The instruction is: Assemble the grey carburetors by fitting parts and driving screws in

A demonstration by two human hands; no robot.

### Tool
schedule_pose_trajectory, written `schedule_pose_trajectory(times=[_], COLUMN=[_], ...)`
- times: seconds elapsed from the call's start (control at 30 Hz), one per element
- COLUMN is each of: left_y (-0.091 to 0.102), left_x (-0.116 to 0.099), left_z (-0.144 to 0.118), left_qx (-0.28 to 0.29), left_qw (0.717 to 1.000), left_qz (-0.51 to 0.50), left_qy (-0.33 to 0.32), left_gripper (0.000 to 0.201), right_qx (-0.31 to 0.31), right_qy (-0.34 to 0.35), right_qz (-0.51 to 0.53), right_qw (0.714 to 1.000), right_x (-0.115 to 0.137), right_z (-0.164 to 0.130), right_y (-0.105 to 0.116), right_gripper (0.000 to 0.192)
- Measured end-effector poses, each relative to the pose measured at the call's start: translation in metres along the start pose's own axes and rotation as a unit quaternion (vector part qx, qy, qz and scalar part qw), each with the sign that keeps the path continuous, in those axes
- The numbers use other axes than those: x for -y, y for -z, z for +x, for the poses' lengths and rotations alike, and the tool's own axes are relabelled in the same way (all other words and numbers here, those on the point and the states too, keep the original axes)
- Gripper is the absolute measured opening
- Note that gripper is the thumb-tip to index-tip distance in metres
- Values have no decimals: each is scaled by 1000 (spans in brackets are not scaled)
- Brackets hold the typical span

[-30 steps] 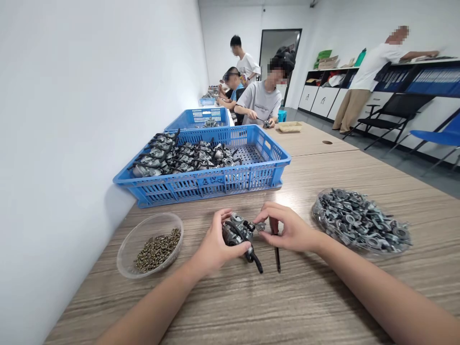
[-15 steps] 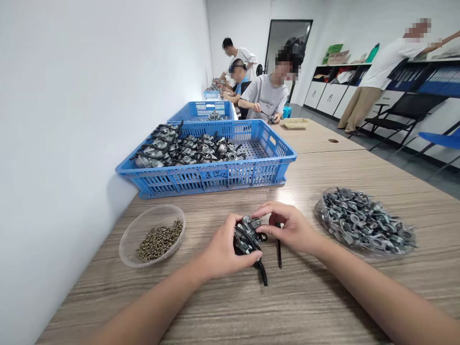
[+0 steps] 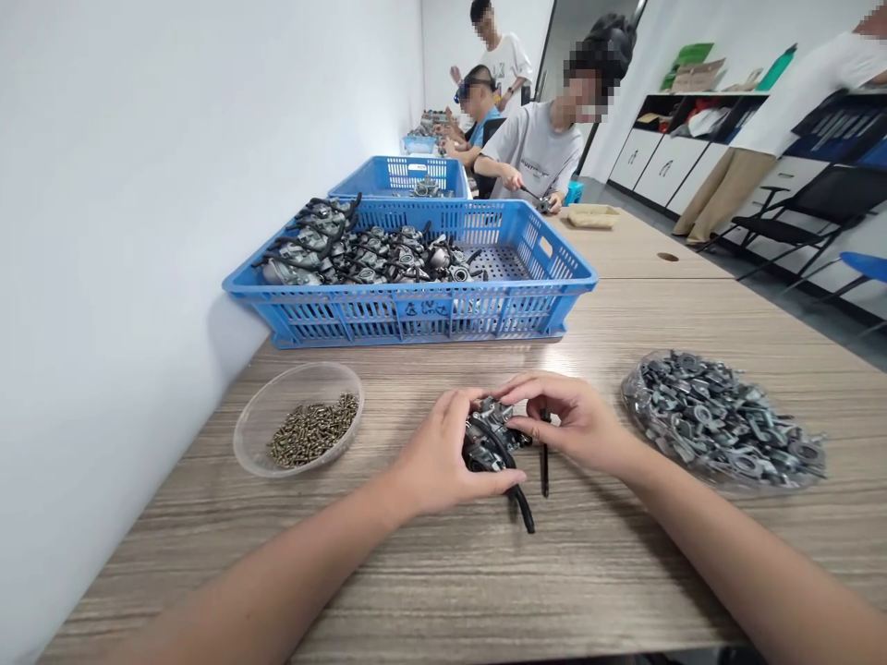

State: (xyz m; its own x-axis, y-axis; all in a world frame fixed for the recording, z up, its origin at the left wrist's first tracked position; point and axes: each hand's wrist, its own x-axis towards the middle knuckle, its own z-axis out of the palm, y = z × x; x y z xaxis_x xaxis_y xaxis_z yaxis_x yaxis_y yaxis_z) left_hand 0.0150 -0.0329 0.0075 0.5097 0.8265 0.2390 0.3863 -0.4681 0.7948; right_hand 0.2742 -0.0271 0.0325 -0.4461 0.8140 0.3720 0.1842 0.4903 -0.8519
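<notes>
1. A small grey metal part with a black hose is held just above the wooden surface, right in front of the person.
2. The part is wrapped by the left hand; that grip is clamped on its body.
3. The top of the part is pinched by the right hand. Whether a tiny piece is held between those fingers cannot be told.
4. A thin dark tool lies on the surface under the right hand.
5. The step is best done, it is judged, if the part is kept steady by the left hand and the top is worked gently by the right, so nothing small is dropped.
6. A clear bowl is seen to the left; small dark screws are piled in it.
7. A clear dish is seen to the right; many grey metal bits are heaped in it.
8. A big blue crate is set behind; more grey parts with hoses are laid in its left side.
9. A second blue crate stands farther back, near other people at work.
</notes>
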Motion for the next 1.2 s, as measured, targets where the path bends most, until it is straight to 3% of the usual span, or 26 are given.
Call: schedule_pose_trajectory(times=[0.33,0.5,0.6,0.67,0.83,0.97,1.03,1.13,1.2], left_y=[2,8,14,22,55,88,106,137,158], left_x=[-6,-9,-11,-12,-14,-21,-28,-35,-36], left_z=[-3,-3,-3,-4,1,13,15,9,0], left_qx=[-2,-24,-73,-119,-233,-229,-217,-196,-121], left_qw=[1000,990,973,962,930,896,893,900,898], left_qz=[27,86,125,158,248,354,378,389,401], left_qy=[-9,-106,-178,-187,-140,-140,-113,31,137], left_gripper=[100,104,97,90,62,18,18,27,30], right_qx=[-7,-24,-22,-23,-28,-25,-26,-36,-42], right_qy=[-3,10,25,32,47,66,69,74,75], right_qz=[-14,-32,-45,-61,-91,-96,-105,-107,-102], right_qw=[1000,999,998,997,994,993,992,991,991], right_x=[3,1,0,0,1,5,7,6,4], right_z=[0,-1,0,1,1,1,1,2,3], right_y=[-1,-3,-4,-5,-10,-13,-15,-16,-17], right_gripper=[19,21,22,22,22,20,20,20,19])
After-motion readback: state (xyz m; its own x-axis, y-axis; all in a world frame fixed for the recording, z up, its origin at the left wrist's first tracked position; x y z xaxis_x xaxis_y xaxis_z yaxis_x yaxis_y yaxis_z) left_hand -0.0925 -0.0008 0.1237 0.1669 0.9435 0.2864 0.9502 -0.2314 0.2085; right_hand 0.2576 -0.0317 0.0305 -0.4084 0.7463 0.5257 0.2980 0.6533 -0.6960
